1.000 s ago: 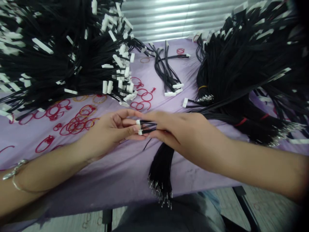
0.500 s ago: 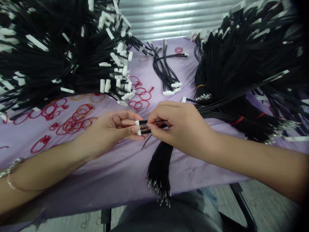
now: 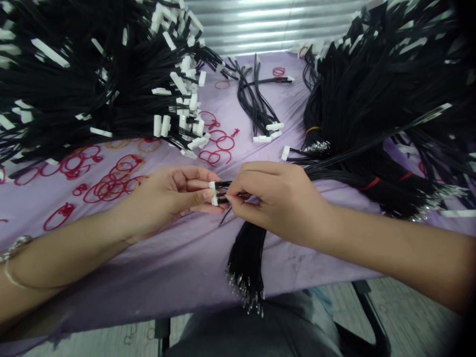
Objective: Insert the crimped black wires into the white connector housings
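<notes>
Between the thumb and fingers of my left hand (image 3: 182, 193) is a small white connector housing (image 3: 213, 193) with black wires running out of its right side. My right hand (image 3: 271, 196) is closed in a pinch on a thin black wire close to that side of the housing; its fingertips cover the wire's end. Below my right hand a bundle of black wires (image 3: 247, 263) hangs down over the purple cloth, its bare metal terminals at the lower end. One loose wire tip (image 3: 224, 218) sticks out under my hands.
A big heap of black cables with white connectors (image 3: 92, 89) fills the left. More cable bundles (image 3: 345, 109) lie at the right. Several finished-looking cables (image 3: 256, 99) rest at the back middle. Red rubber bands (image 3: 111, 183) are scattered on the purple cloth (image 3: 167, 272).
The view has shifted slightly. Both hands stay together at the white connector housing, and my right fingertips are a little closer to it.
</notes>
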Tool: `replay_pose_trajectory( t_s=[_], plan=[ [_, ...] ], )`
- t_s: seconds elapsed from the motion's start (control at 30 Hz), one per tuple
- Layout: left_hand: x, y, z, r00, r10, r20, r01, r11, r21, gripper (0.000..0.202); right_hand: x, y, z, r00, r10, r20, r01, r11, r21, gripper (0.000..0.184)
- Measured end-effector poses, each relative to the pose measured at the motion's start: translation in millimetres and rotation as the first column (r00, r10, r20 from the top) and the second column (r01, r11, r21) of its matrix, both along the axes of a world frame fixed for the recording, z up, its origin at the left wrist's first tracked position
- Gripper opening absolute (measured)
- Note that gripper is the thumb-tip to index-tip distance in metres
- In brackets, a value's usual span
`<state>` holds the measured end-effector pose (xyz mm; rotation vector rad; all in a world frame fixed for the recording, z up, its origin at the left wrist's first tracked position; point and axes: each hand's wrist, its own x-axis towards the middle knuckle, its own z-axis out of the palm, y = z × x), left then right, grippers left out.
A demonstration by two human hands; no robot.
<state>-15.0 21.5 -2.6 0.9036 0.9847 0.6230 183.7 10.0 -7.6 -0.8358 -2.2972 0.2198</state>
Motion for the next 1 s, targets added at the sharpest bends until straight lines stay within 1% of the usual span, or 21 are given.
replay_pose_trajectory(
  t_s=[0.13,0.27,0.33,0.43,0.47,0.5,0.6,0.7,0.77,0.83,0.93,1.0],
  plan=[
    [0,0,-1.6,0.999,-0.029,-0.013,0.03,0.999,0.028,0.021,-3,0,-2.6,0.998,-0.055,0.025,0.057,0.996,-0.068,0.017],
    [0,0,-3.3,0.999,-0.032,-0.012,0.033,0.997,0.063,0.018,-5,1,-3.3,0.994,-0.03,0.104,0.041,0.994,-0.1,0.02],
    [1,-1,-3.0,1.0,-0.021,-0.019,0.022,0.997,0.074,0.017,-5,0,2.1,0.987,-0.016,0.157,0.021,0.999,-0.033,0.024],
    [2,-2,-2.0,1.0,0.011,0.006,-0.011,0.997,0.076,0.016,-1,-4,13.9,0.98,-0.028,0.198,-0.002,0.989,0.151,0.032],
    [2,-1,-1.8,0.999,0.036,0.032,-0.038,0.997,0.072,0.016,1,-5,16.4,0.974,-0.011,0.228,-0.031,0.983,0.183,0.034],
    [2,-1,-1.8,0.996,0.065,0.06,-0.069,0.996,0.063,0.016,2,-6,17.4,0.963,0.011,0.268,-0.062,0.981,0.183,0.034],
    [2,1,-2.2,0.983,0.162,0.087,-0.165,0.986,0.027,0.014,6,-6,11.3,0.919,0.091,0.383,-0.126,0.99,0.067,0.023],
    [2,3,-2.6,0.975,0.217,0.05,-0.218,0.976,0.022,0.014,7,-3,2.9,0.907,0.119,0.405,-0.12,0.992,-0.023,0.017],
    [3,3,-3.2,0.972,0.228,0.049,-0.23,0.973,0.027,0.015,7,-1,2.9,0.905,0.152,0.398,-0.142,0.988,-0.053,0.018],
    [2,3,-4.2,0.978,0.201,0.056,-0.203,0.978,0.042,0.015,6,-1,7.6,0.932,0.135,0.336,-0.11,0.99,-0.092,0.016],
    [0,2,-6.1,0.995,0.079,0.063,-0.085,0.99,0.108,0.014,4,0,16.2,0.985,0.005,0.175,0.024,0.986,-0.167,0.01],
    [-3,2,-6.9,0.998,0.009,0.058,-0.018,0.989,0.147,0.012,3,1,18.2,0.993,-0.054,0.103,0.074,0.977,-0.202,0.01]
  ],
)
